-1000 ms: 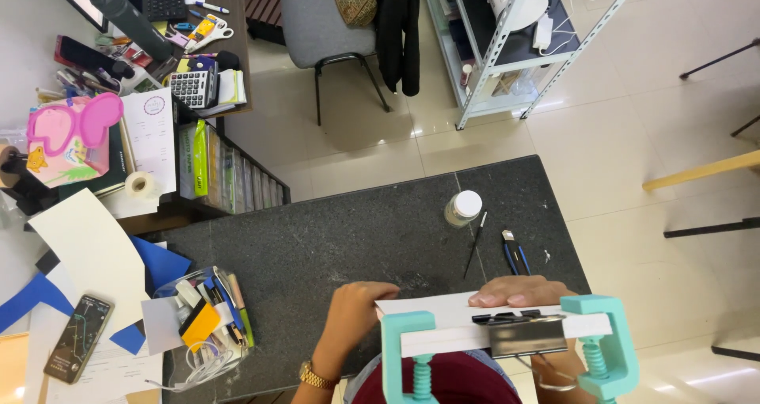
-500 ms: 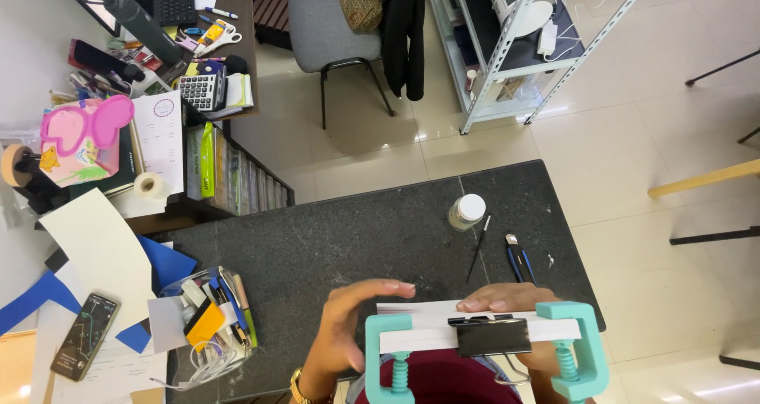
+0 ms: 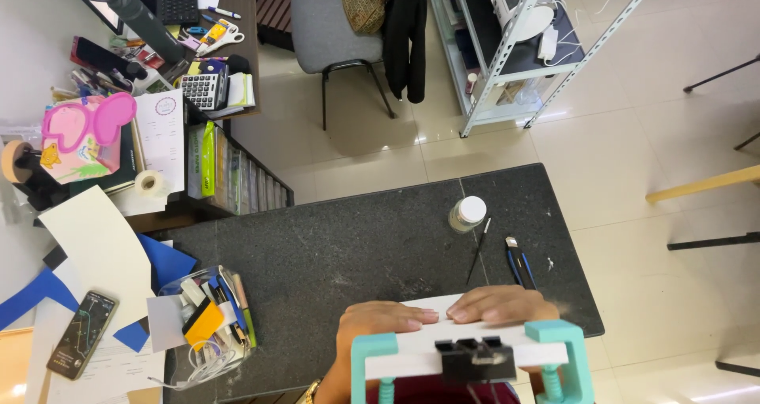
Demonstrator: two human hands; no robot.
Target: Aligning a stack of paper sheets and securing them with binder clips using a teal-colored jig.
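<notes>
A white sheet of paper [image 3: 431,303] lies on the dark stone table [image 3: 332,246] near its front edge. My left hand [image 3: 380,323] rests flat on the sheet's left part, fingers together and pointing right. My right hand [image 3: 495,304] lies flat on the right part, fingers pointing left. The fingertips nearly meet in the middle. A teal and white rig with a black clip [image 3: 475,358] on my head mount hides the near part of the sheet and both wrists.
A small white-capped jar [image 3: 467,212], a thin brush [image 3: 478,250] and a blue-handled tool [image 3: 518,261] lie behind my hands. A clear bin of stationery [image 3: 207,313], blue and white papers and a phone [image 3: 81,333] sit left. A cluttered desk, chair and metal shelf stand beyond.
The view has tipped so the hands sit lower and more central. Both hands have flattened onto the white sheet, their fingertips now close together.
</notes>
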